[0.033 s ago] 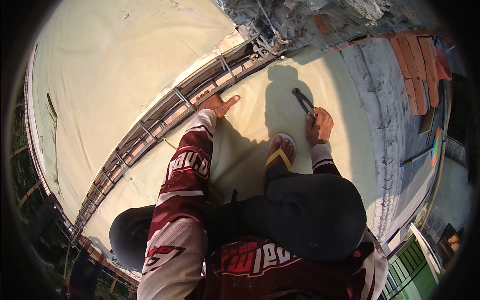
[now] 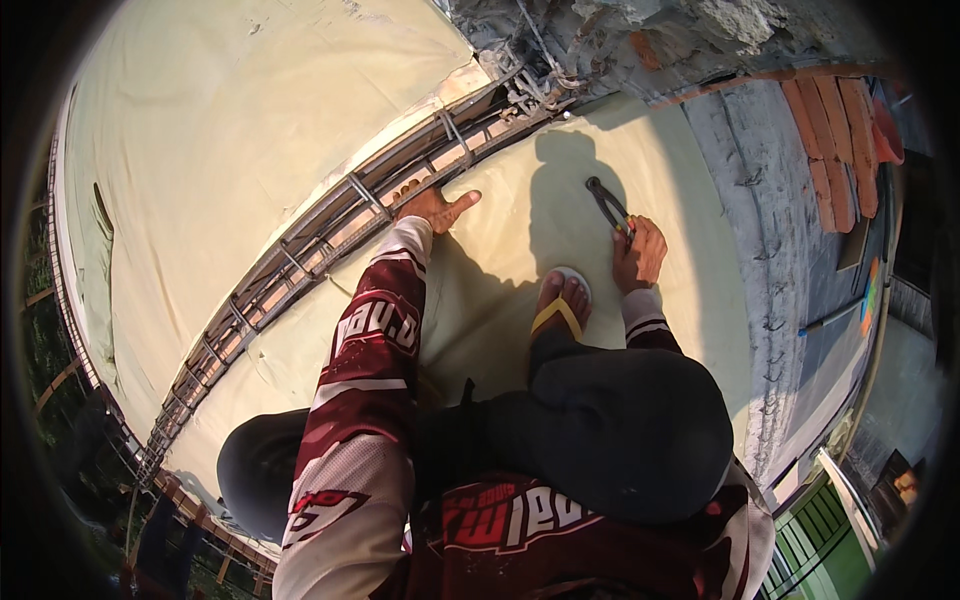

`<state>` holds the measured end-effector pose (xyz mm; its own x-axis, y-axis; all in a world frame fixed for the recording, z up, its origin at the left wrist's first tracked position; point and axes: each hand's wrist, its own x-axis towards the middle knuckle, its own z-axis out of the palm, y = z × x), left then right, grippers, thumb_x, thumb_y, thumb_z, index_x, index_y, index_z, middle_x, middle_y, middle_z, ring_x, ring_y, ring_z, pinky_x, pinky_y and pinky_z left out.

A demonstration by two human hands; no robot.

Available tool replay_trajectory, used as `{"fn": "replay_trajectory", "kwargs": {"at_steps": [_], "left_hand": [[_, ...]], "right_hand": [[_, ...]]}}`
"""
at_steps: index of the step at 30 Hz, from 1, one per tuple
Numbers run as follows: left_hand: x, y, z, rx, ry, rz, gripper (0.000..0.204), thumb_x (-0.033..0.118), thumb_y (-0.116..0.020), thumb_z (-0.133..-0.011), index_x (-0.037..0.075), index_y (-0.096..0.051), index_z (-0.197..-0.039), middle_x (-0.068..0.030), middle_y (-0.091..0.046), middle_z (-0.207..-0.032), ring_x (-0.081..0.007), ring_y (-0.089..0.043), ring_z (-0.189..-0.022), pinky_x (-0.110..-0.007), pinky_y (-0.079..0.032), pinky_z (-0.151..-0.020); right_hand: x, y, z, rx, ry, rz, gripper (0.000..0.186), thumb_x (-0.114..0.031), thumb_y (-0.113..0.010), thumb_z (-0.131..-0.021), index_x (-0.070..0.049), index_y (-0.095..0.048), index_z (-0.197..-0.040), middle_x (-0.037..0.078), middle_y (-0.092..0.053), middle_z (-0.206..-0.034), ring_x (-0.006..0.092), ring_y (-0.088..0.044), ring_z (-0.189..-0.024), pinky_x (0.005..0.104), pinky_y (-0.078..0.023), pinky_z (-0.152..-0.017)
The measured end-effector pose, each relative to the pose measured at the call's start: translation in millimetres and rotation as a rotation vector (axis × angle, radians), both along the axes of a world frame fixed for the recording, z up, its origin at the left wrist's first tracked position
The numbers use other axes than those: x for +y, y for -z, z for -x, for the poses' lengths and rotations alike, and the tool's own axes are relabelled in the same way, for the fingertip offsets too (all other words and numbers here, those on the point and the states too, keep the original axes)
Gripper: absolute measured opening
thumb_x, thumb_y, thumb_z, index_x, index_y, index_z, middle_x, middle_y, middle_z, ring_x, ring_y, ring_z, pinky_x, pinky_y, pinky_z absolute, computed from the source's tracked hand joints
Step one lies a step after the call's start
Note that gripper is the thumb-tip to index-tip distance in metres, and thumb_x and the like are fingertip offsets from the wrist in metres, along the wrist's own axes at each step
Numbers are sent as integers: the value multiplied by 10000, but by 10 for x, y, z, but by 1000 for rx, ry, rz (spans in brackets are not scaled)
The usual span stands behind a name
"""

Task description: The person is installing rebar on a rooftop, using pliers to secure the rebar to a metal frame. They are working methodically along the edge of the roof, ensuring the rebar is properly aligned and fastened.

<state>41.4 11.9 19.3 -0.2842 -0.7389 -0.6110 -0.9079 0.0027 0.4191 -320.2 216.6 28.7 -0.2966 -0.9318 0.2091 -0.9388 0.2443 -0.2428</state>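
Center: the left hand [image 2: 430, 210], half open, thumb spread, reaches its fingers over one steel cage [image 2: 368, 196]. Right of center: the right hand [image 2: 642, 258] closes around one pair of pincers [image 2: 597, 191].

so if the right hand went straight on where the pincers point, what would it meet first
Probably the rebar cage, near its far end, with the pincers in the right hand touching first, though depth is unclear and they might pass over it.

The right fingers [image 2: 652, 235] partly hide the pincers [image 2: 600, 193].
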Motion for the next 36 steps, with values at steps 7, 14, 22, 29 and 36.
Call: {"fn": "replay_trajectory", "kwargs": {"at_steps": [7,14,22,29,36], "left_hand": [[-51,194,-37,-22,20,-53,1278,980,-480,-700,-50,-498,-1457,-322,-548,-1383,-456,-488,-1337,-533,-375,-1144],[-131,224,-5,-73,23,-34,1314,1016,-473,-646,17,-481,-1499,-295,-500,-1426,-437,-449,-1348,-568,-348,-1132],[-163,-1,29,-135,82,-92,1247,983,-438,-725,20,-456,-1518,-299,-480,-1481,-450,-426,-1400,-519,-336,-1182],[-158,-60,36,-140,39,-102,1255,1003,-445,-687,67,-472,-1522,-299,-468,-1475,-444,-422,-1394,-544,-327,-1168],[-162,23,39,-110,-5,-115,1238,1006,-478,-655,131,-474,-1530,-253,-491,-1467,-407,-405,-1409,-581,-301,-1162]], "right_hand": [[-101,-250,29,-58,83,-256,411,-217,-675,-924,-85,-594,-1304,140,-618,-1205,344,-590,-1133,483,-439,-960],[-460,-406,43,-217,77,-268,401,-344,-549,-1045,-68,-591,-1334,216,-647,-1111,416,-644,-1025,503,-522,-848],[-869,-614,-32,-303,40,-274,439,-381,-474,-1081,-53,-610,-1341,255,-681,-1150,444,-657,-1054,510,-522,-877],[-820,-655,-165,-282,64,-321,458,-402,-458,-1082,-72,-597,-1367,236,-682,-1176,429,-652,-1092,502,-522,-910],[-521,-624,-319,-392,178,-382,457,-399,-443,-1082,-80,-618,-1358,234,-679,-1182,422,-654,-1090,492,-515,-922]]}}
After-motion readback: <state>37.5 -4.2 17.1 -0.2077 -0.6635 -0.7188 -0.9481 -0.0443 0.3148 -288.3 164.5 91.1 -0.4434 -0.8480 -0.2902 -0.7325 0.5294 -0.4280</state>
